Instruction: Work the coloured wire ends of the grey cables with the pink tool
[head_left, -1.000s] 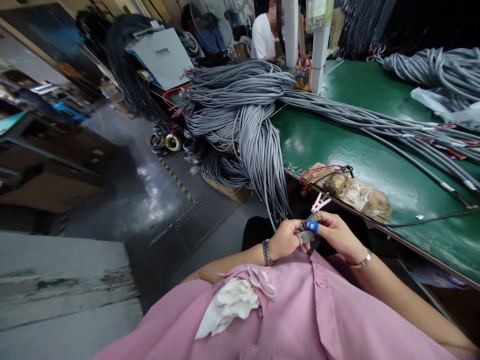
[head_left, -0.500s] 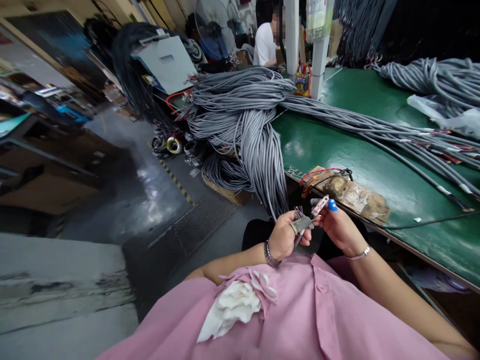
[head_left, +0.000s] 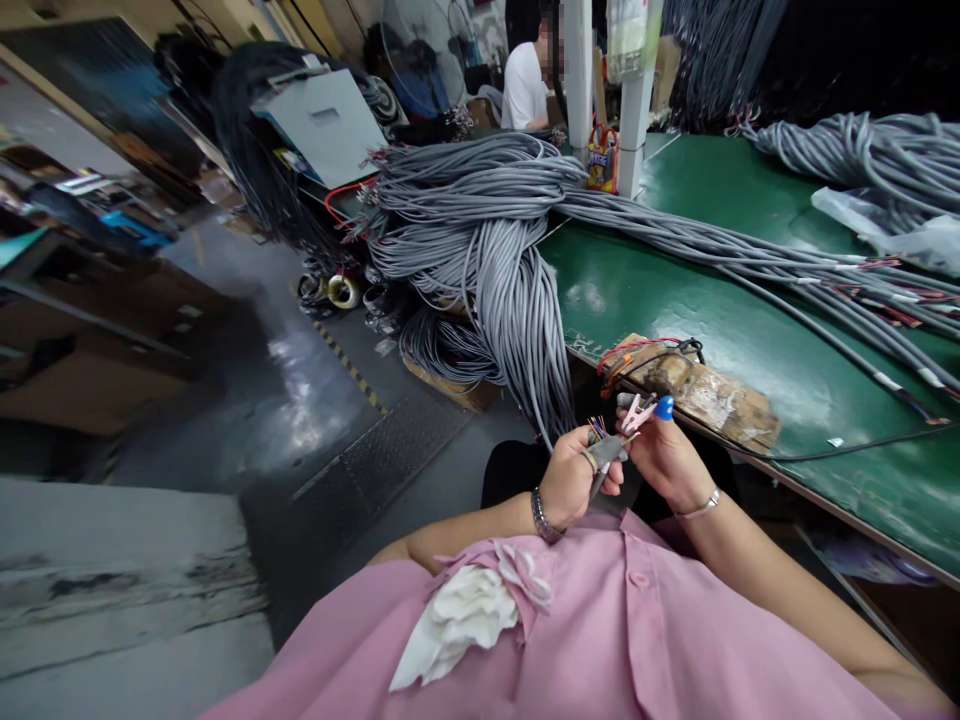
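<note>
My left hand (head_left: 568,482) is closed around the end of a grey cable (head_left: 606,452), whose thin coloured wires (head_left: 597,428) fan out above the fingers. Close beside it, my right hand (head_left: 670,465) pinches a small pink clip (head_left: 637,414) that resembles a clothes peg. A blue cover (head_left: 664,408) sits on the right thumb tip. The clip is right by the cable end; whether its jaws grip a wire is too small to tell. Both hands are held in front of my body, by the table edge.
A taped wooden block (head_left: 709,395) with red and black leads lies at the edge of the green table (head_left: 757,340). A large bundle of grey cables (head_left: 480,200) drapes over the table's left end. Further back, a person in white (head_left: 523,88) sits behind a post (head_left: 634,130).
The pink clip has turned in my right hand, so its two arms now show apart. My left hand keeps hold of the cable. The view has shifted slightly.
</note>
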